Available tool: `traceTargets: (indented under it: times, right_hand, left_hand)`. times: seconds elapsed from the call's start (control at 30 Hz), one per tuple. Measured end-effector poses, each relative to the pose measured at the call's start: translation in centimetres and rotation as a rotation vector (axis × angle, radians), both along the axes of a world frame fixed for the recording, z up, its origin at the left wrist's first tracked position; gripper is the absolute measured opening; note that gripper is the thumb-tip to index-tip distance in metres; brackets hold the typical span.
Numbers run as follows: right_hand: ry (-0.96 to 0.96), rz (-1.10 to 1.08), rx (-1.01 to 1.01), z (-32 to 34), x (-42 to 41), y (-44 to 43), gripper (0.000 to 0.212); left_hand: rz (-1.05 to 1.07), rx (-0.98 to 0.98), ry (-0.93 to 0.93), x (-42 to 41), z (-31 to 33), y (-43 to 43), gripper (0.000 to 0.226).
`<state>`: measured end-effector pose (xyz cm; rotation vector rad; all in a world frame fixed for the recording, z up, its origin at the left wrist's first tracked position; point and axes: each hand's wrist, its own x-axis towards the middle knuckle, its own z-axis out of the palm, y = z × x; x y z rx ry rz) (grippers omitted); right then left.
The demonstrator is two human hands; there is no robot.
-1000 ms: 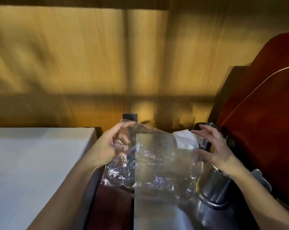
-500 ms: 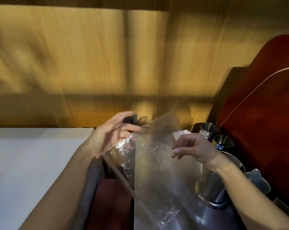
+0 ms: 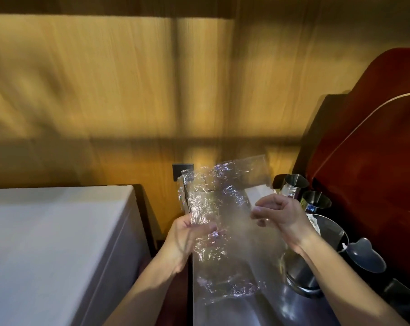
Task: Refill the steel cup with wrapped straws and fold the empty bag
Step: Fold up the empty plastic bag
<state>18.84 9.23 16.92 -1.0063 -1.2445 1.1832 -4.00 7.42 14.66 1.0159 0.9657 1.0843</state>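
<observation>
The clear bag (image 3: 225,222), a second ago spread low, now hangs upright between left hand (image 3: 187,234) and right hand (image 3: 279,215), both pinching its edges; folding is beginning, steel cup (image 3: 317,255) at four o'clock

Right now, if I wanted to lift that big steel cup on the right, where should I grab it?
Grip the steel cup around its straight side wall, low on the body, coming from the front. It stands upright, the right hand and the clear bag crowd the space above it, and smaller steel cups stand close behind.
</observation>
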Motion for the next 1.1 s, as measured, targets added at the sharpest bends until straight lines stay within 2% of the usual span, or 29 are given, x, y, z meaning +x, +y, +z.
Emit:
traceTargets:
  times: [0.07,0.23,0.4,0.47,0.57,0.63,0.67,0.7,0.8,0.87,0.9,1.0,1.1]
  right_hand:
    - [0.024,0.027,-0.043,-0.3,0.2,-0.2,0.017]
    - [-0.039,0.088,-0.176,-1.1,1.2,-0.7,0.008]
    - [0.028,0.074,-0.173,-1.7,1.8,-0.8,0.021]
    - [-0.017,0.104,-0.179,-1.9,2.0,-0.9,0.024]
    - [-0.043,0.109,-0.207,-2.2,2.2,-1.1,0.014]
    - [0.006,0.090,-0.211,-2.4,2.2,-1.1,0.015]
    - [0.020,0.084,-0.208,-2.5,2.2,-1.1,0.017]
    - [0.021,0.085,-0.205,-2.5,2.2,-1.1,0.019]
    - [-0.019,0.102,-0.210,-2.6,2.2,-1.2,0.025]
    - [-0.068,0.107,-0.232,-2.8,2.4,-1.3,0.021]
    - [-0.093,0.103,-0.240,-2.9,2.5,-1.3,0.020]
    - [-0.121,0.103,-0.237,-3.2,2.9,-1.2,0.018]
    - [-0.049,0.182,-0.207,-3.3,3.2,-1.2,0.020]
  left_hand:
    - [0.069,0.009,0.042,0.1,0.1,-0.1,0.019]
    - [0.140,0.016,0.074,0.3,1.1,-0.6,0.033]
    - [0.091,0.004,0.162,0.7,1.3,-1.1,0.013]
    - [0.116,0.020,0.127,0.7,1.2,-1.2,0.019]
    - [0.087,0.034,0.137,0.5,1.2,-1.3,0.028]
    - [0.037,0.026,0.165,0.4,1.3,-1.5,0.053]
    - [0.038,0.020,0.163,0.4,1.3,-1.5,0.056]
    - [0.056,0.018,0.163,0.4,1.1,-1.4,0.050]
    - [0.122,0.030,0.187,0.1,0.5,-1.0,0.009]
    - [0.128,0.032,0.205,-0.3,-0.1,-0.6,0.032]
    - [0.124,0.044,0.223,-0.5,-0.3,-0.5,0.036]
    - [0.110,0.068,0.265,-0.5,0.1,-0.7,0.023]
    - [0.071,0.073,0.225,-0.9,0.1,-0.7,0.016]
